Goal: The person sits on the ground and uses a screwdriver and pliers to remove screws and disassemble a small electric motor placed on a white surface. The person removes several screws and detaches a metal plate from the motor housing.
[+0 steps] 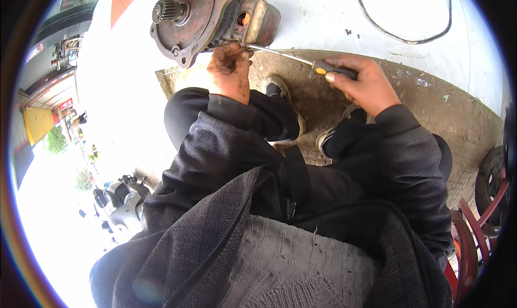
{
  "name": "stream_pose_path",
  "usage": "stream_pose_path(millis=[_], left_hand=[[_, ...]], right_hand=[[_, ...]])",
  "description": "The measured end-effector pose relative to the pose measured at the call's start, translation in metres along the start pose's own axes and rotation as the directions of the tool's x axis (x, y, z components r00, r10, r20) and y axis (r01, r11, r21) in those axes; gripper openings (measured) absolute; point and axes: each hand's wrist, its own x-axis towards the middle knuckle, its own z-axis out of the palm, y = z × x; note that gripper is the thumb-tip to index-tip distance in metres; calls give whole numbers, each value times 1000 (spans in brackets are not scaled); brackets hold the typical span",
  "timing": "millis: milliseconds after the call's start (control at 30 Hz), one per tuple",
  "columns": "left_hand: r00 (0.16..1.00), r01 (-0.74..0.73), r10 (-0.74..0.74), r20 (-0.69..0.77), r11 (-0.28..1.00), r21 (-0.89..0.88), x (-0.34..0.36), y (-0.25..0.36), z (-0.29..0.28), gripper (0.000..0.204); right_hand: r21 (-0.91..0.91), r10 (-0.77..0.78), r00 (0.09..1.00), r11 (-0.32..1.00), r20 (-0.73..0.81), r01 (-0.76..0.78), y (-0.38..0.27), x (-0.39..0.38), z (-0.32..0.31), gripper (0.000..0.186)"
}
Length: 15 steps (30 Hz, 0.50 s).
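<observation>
My right hand grips the black and yellow handle of a screwdriver, thumb laid along it. Its metal shaft points left, and its tip meets the lower edge of a rusty, greasy motor-like machine part. That part has a round flange with bolt holes, a toothed gear shaft sticking out to the left, and a side opening showing something orange. My left hand, dirty with grease, is held against the part's underside near the screwdriver tip. Its fingers are curled in; whatever they pinch is hidden.
A pale, smooth surface lies under the machine part, with a dark cable curving across it and small dark crumbs. Brown, dirty ground surrounds my shoes. Dark red metal bars and a tyre stand at right; a scooter at left.
</observation>
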Motion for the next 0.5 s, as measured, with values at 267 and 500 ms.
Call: stream_pose_path(millis=[267, 500], left_hand=[[992, -110, 125, -27, 941, 319, 5, 2, 0, 25], [978, -184, 205, -46, 942, 282, 7, -7, 0, 21]], right_hand=[[269, 352, 893, 864, 280, -425, -8, 10, -13, 38], [-34, 251, 964, 968, 82, -249, -6, 13, -2, 28]])
